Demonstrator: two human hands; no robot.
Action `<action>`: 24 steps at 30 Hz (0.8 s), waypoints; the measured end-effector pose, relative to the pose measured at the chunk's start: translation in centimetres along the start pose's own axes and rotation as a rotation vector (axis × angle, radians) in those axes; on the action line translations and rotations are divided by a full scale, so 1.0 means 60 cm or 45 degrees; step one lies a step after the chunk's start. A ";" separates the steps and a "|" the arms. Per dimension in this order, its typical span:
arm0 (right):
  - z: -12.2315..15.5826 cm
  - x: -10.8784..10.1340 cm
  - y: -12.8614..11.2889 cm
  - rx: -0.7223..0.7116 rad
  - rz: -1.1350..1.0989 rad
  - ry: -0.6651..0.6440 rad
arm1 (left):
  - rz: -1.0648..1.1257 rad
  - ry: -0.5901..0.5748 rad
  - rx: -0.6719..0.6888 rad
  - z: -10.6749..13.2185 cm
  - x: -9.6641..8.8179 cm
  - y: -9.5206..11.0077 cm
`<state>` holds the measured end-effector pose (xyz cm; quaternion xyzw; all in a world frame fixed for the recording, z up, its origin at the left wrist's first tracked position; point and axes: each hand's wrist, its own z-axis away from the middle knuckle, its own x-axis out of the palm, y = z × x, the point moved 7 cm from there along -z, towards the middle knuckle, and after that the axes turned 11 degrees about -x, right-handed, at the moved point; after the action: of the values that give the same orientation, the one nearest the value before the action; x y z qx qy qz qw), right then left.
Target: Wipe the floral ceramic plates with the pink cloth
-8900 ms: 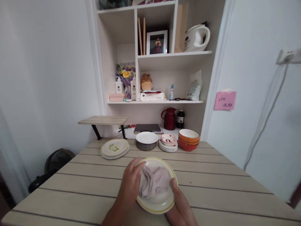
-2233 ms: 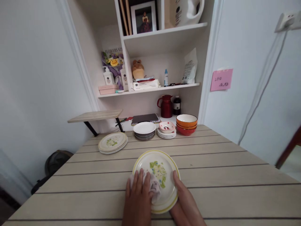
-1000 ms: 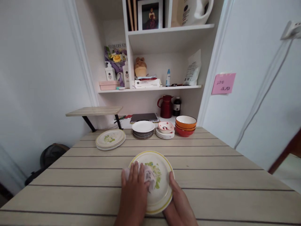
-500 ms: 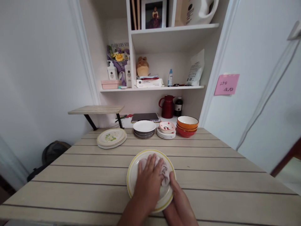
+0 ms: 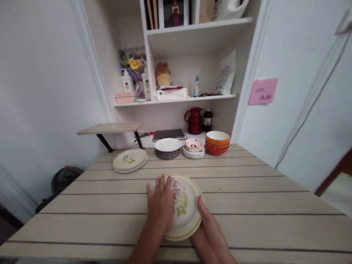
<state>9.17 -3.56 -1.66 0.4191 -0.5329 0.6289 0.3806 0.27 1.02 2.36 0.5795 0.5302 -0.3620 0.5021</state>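
Note:
A cream plate (image 5: 189, 220) with a yellow rim and green floral print lies on the wooden table (image 5: 247, 205) in front of me. My left hand (image 5: 161, 203) lies flat on a pale pink-grey cloth (image 5: 176, 186), pressing it onto the plate's left part, fingers stretched forward. Along the plate's right rim, my right hand (image 5: 207, 225) grips the edge with the thumb on top.
At the table's far side stand a stack of floral plates (image 5: 130, 160), a stack of white and grey plates (image 5: 168, 147), small dishes with a pink patterned bowl (image 5: 194, 148) and orange-red bowls (image 5: 218, 142). Shelves behind hold a red jug (image 5: 195, 120), bottles and boxes.
My left hand has slid the cloth from the plate's middle to its left and far edge, uncovering the floral print. The right hand stays on the rim.

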 end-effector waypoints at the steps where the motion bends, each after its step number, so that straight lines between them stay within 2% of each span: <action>1: 0.000 0.001 0.000 0.002 -0.016 0.011 | -0.002 0.022 0.001 0.001 -0.001 -0.001; 4: 0.001 0.002 0.002 0.020 -0.053 0.004 | -0.003 0.062 0.001 0.003 -0.001 -0.002; 7: -0.002 -0.002 0.005 0.038 -0.072 -0.019 | 0.014 0.026 0.000 0.011 0.010 0.002; 11: -0.008 -0.012 0.004 0.032 -0.097 -0.005 | 0.116 0.037 0.291 0.040 0.017 0.031; 14: -0.006 -0.007 0.002 0.101 -0.071 -0.004 | 0.133 0.084 0.342 0.046 0.001 0.030; 17: -0.009 0.016 -0.011 0.177 -0.026 -0.026 | 0.194 0.132 0.222 0.023 -0.030 0.009; 20: -0.037 0.042 -0.032 0.272 0.019 -0.052 | 0.454 0.148 0.178 -0.011 -0.054 -0.009; 22: -0.067 0.046 -0.046 0.376 0.059 -0.019 | 0.793 0.101 0.166 -0.037 -0.058 -0.022; 24: -0.106 0.046 -0.066 0.391 0.118 -0.048 | 1.250 0.009 0.056 -0.067 -0.051 -0.048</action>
<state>11.10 3.39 1.77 0.4590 -0.4562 0.7119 0.2726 -3.50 3.93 5.61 0.7727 0.1884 -0.0916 0.5992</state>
